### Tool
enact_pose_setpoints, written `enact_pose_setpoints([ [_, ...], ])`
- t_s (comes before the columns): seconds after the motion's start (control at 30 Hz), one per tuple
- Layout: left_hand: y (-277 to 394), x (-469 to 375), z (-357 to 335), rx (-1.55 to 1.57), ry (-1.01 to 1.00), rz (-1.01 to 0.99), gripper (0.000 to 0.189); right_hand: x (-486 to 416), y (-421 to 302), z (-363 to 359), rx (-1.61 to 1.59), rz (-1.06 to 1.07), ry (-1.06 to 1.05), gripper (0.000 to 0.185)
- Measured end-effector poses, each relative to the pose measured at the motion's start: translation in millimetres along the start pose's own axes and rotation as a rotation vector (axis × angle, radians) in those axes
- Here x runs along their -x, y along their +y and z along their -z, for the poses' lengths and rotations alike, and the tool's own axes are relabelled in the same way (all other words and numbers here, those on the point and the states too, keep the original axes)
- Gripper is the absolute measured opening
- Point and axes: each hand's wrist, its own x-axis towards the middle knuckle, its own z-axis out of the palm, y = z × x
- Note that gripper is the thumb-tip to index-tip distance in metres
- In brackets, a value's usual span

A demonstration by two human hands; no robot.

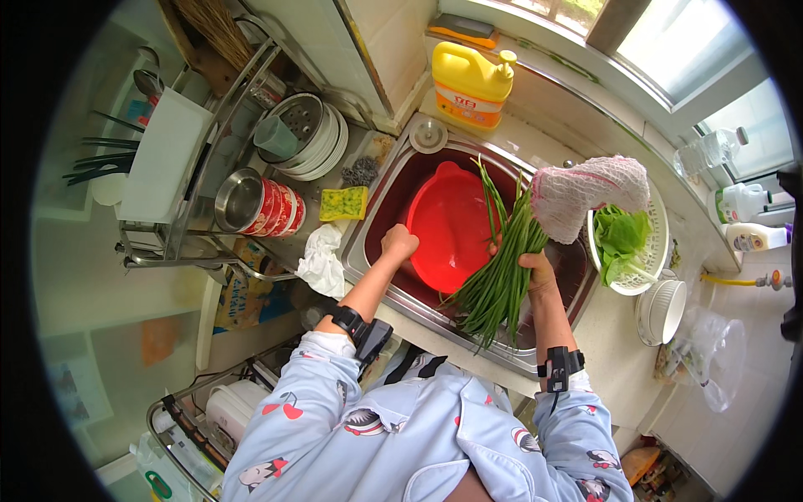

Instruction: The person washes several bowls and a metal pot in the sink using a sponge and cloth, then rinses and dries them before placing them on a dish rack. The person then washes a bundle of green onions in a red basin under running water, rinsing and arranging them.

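Note:
My left hand (399,242) is closed on the left rim of a red plastic basin (446,219), which sits tilted in a stainless steel sink (370,248). A thick bunch of long green leaves, garlic chives or thin scallions (502,279), is held in my right hand (534,268). My thumb shows on the right side of the bunch and fingertips peek out on its left. The leaves hang over the basin's right edge and the sink's front. Behind that hand, a white mesh cloth (590,194) drapes over the faucet and hides most of it.
Right of the sink stand a white colander (660,235) with leafy greens (621,235) and some white bowls (666,310). At the back is a yellow detergent jug (470,85). On the left are a sponge (343,204), a white cloth (322,260), stacked bowls (276,207) and a metal dish rack (207,169).

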Motion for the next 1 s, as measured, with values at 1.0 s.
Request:
enact_pose_setpoints([
  [1.0, -7, 104, 56, -0.141, 0.87, -0.644, 0.061, 29, 0, -9, 0.054, 0.001, -0.051, 0.062],
])
